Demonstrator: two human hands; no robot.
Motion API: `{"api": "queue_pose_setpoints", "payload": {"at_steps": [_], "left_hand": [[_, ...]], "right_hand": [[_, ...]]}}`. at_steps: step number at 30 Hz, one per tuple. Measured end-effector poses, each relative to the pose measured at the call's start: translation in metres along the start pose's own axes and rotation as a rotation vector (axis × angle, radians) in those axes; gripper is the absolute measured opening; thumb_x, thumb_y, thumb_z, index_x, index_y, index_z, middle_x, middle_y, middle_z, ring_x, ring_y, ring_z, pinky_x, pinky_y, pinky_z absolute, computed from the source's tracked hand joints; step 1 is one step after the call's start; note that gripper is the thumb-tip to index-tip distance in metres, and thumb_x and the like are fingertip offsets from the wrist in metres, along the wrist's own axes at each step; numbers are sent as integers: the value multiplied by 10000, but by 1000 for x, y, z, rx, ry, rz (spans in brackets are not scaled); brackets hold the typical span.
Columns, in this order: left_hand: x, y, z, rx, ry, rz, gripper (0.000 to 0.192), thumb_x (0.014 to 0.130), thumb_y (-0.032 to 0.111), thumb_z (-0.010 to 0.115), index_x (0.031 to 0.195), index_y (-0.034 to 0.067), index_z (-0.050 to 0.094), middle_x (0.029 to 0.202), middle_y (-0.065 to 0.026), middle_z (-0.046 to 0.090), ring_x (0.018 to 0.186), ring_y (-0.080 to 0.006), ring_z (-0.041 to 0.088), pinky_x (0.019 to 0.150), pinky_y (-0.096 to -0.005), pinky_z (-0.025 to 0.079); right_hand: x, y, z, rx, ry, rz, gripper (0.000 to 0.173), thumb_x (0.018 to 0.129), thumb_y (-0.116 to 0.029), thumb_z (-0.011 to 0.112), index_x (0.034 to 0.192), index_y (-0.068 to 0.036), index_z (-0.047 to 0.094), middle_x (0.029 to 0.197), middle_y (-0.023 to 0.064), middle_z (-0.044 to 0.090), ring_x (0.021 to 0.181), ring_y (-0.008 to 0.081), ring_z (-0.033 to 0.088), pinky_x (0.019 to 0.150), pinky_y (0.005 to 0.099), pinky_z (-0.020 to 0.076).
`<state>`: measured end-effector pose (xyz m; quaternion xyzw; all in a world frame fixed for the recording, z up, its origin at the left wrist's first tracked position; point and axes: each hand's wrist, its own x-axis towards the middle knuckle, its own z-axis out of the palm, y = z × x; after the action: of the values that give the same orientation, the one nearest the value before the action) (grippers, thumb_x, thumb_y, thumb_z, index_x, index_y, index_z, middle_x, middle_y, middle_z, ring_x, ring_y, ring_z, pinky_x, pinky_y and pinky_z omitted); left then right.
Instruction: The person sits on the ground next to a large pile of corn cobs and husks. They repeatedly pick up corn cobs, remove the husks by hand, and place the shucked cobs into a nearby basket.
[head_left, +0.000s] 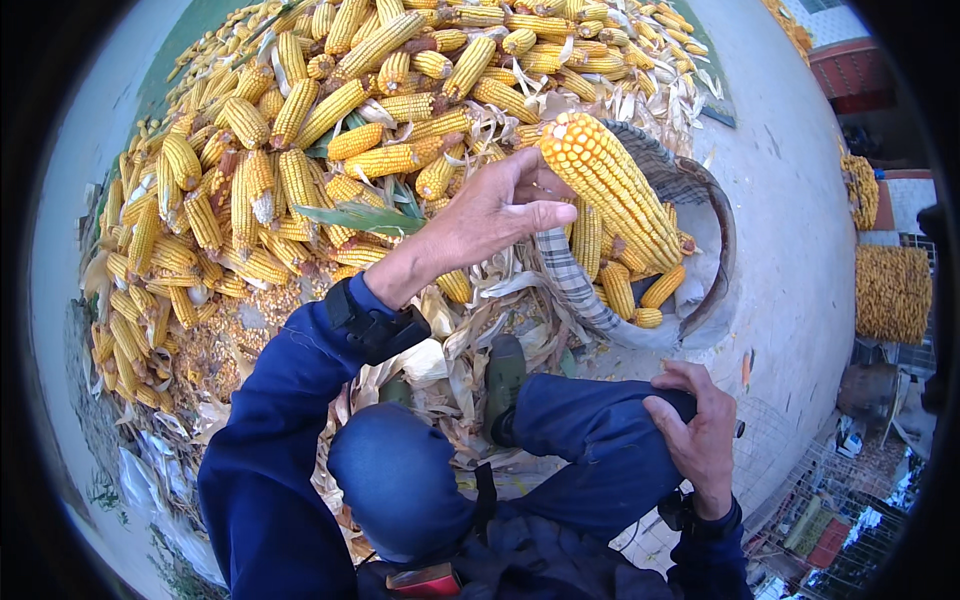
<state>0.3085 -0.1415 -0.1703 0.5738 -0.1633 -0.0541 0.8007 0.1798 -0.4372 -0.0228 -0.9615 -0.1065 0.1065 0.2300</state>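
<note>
My left hand (499, 199) reaches over the basket's near left side, thumb and fingers apart. A large husked ear of corn (619, 191) is beside its fingertips, over the basket; the thumb is clear of it, and the ear partly hides the fingers. Plaid cloth covers part of the basket (566, 274), which has a dark curved rim or handle and holds several ears (616, 291). My right hand (697, 431) rests by my bent knee, fingers spread, with nothing in it. A big heap of husked corn ears (300, 172) lies ahead and to the left.
Dry corn husks (450, 337) and loose kernels (217, 367) litter the ground around my boots. A green leaf (364, 219) lies on the heap. Wire mesh (817, 487) stands at the lower right, and stacked corn (892, 292) is farther off. Plastic sheeting (154, 487) lies at the lower left.
</note>
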Motion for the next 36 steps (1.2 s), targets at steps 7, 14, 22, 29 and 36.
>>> {"api": "queue_pose_setpoints", "payload": {"at_steps": [7, 14, 22, 29, 36], "left_hand": [[-137, -139, -96, 1229, 327, -237, 217, 941, 184, 610, 1078, 20, 646, 1013, -158, 699, 899, -364, 677, 793, -457, 537], [-171, -207, -126, 1781, 90, -268, 345, 852, 160, 605, 1172, 32, 615, 1231, -136, 591, 1204, -307, 530, 988, -450, 412], [-177, -204, -127, 1923, -54, -435, 698, 713, 391, 821, 1265, 60, 551, 1223, -152, 549, 1222, -312, 494, 973, -490, 394], [-239, -207, -132, 1662, -183, -592, 531, 731, 227, 794, 1155, 29, 543, 1143, -172, 601, 1110, -345, 588, 938, -512, 458], [-273, -135, -120, 1392, 225, -648, 830, 732, 281, 813, 1424, 24, 434, 1117, -235, 652, 989, -396, 667, 844, -463, 533]], "right_hand": [[0, 0, -2, -2, -26, 43, 467, 778, -109, 832, 1185, -18, 623, 953, 159, 735, 880, 321, 728, 809, 366, 554], [5, -4, -1, -4, -36, 65, 457, 774, -109, 827, 1174, -14, 627, 953, 152, 741, 892, 321, 726, 826, 370, 551], [5, -3, -1, -40, -44, 55, 433, 786, -109, 809, 1166, -8, 626, 947, 143, 743, 890, 304, 724, 835, 362, 545], [4, -1, -1, -29, -36, 39, 448, 771, -102, 825, 1165, -17, 628, 952, 147, 738, 890, 332, 719, 830, 376, 545], [1, -2, -1, -6, -33, 22, 445, 776, -112, 827, 1161, -16, 625, 939, 149, 736, 879, 334, 720, 820, 376, 547]]}}
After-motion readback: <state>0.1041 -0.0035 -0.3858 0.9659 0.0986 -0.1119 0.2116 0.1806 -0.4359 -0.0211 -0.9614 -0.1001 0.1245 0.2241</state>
